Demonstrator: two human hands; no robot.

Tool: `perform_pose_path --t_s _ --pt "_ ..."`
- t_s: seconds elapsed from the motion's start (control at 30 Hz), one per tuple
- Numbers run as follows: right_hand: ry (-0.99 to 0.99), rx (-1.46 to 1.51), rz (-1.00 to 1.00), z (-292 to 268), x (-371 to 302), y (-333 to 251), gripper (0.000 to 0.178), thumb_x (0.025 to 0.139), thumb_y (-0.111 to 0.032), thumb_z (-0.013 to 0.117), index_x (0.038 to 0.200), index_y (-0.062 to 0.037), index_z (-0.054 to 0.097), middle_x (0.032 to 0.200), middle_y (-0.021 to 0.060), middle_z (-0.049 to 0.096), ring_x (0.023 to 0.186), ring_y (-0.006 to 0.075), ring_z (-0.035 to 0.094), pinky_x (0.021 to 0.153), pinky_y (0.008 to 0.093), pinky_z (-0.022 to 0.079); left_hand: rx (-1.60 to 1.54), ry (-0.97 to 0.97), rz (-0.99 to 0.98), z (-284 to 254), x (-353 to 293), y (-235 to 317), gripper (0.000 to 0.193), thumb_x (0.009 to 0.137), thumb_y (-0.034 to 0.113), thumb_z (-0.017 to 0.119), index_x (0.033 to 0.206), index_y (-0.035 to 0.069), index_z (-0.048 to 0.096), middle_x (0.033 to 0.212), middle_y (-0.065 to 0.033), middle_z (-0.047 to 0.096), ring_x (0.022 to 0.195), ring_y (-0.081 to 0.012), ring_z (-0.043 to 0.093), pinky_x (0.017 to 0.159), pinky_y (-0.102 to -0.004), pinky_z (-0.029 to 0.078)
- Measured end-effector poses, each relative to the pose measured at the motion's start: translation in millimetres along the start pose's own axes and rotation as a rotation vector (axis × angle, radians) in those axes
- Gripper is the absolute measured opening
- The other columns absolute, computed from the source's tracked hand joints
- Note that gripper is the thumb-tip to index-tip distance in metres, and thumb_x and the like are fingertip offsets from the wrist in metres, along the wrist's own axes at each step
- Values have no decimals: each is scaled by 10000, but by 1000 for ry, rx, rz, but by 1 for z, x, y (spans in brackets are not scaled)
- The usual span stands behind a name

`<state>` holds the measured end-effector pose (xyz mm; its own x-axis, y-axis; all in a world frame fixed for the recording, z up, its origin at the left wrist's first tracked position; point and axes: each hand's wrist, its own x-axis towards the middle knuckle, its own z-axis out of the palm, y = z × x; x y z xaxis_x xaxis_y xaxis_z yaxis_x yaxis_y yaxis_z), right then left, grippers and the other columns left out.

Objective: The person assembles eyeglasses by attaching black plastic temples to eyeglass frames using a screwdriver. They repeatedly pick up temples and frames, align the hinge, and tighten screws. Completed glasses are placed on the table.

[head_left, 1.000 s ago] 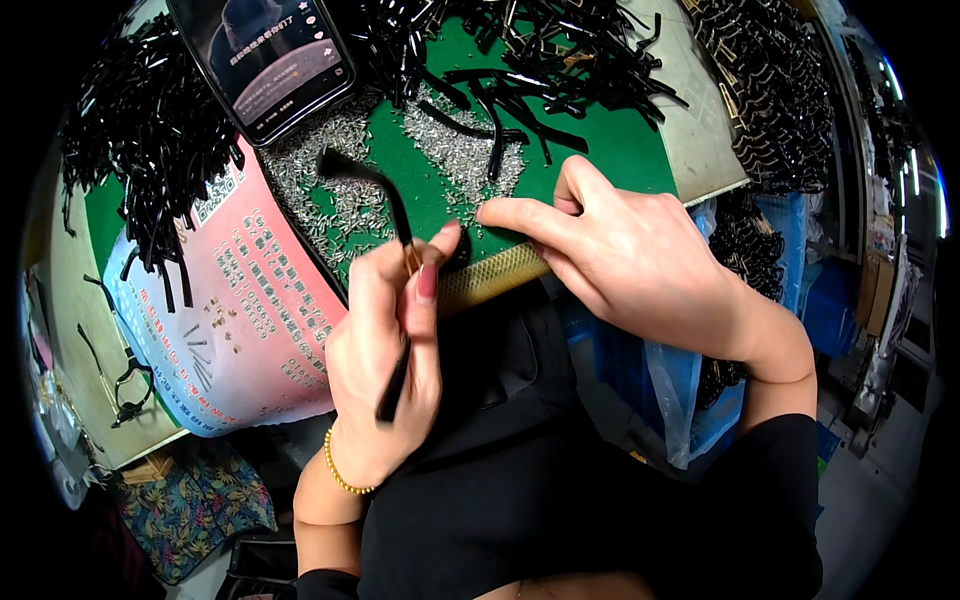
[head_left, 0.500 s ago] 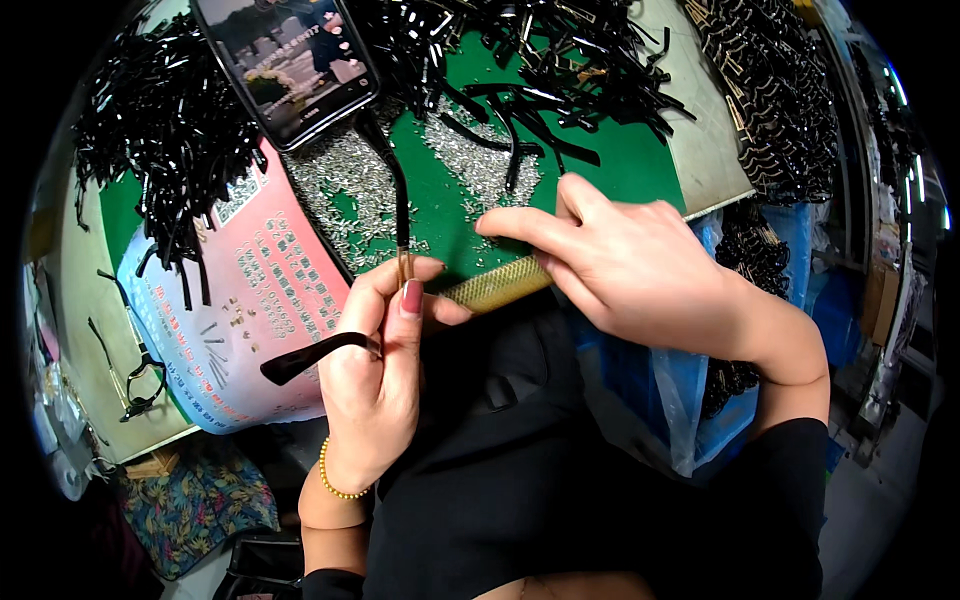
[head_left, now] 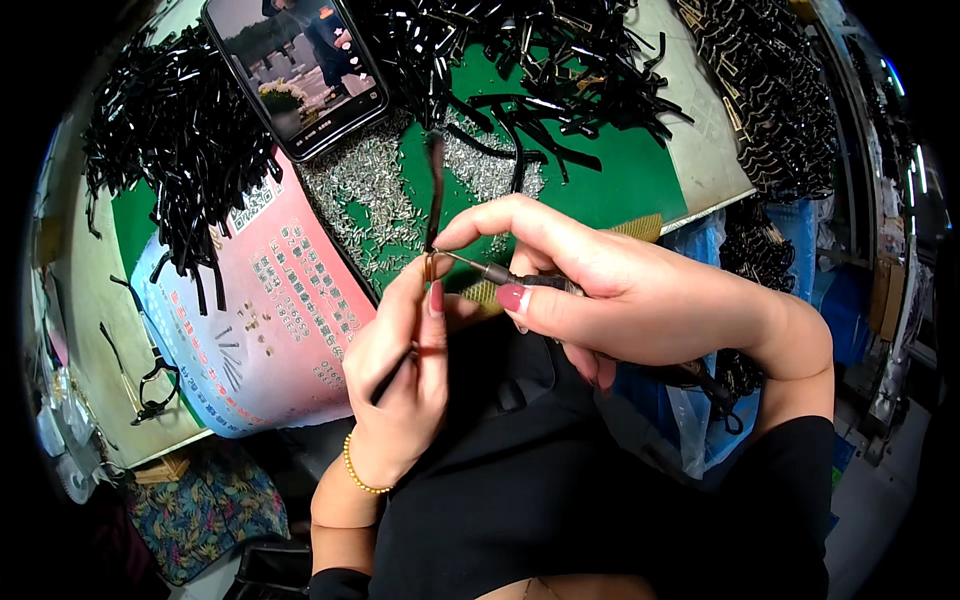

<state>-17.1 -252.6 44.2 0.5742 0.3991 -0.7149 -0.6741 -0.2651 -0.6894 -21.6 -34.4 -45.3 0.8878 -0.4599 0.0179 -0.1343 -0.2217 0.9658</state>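
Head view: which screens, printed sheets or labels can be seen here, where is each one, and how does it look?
Phone: lying at the top left of the bench, among black strips; dark rectangular frame, lit screen showing an outdoor scene.
Printed sheet: lying left of the hands, below the phone; large, curved edge, pink and light blue, covered with small dark print and little drawings.
No other label or package can be told apart.
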Motion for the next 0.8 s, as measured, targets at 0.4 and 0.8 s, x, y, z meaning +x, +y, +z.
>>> perform_pose_path --t_s 0.4,0.8 --pt "460 -877 -525 6 -8 26 400 992 -259 600 1278 -13 465 1070 229 616 706 401 665 629 478 551 472 181 175 -10 -9 -3 202 1073 90 476 1217 12 594 763 -71 653 588 -122 589 540 -242 464" --pt "1308 -1382 -645 -99 83 -35 184 927 -177 643 967 -5 592 778 169 697 695 361 714 599 458 580 -145 512 121 -36 4 -30 257 1113 197 419 1282 26 511 800 -60 682 499 -1 329 468 -179 250"
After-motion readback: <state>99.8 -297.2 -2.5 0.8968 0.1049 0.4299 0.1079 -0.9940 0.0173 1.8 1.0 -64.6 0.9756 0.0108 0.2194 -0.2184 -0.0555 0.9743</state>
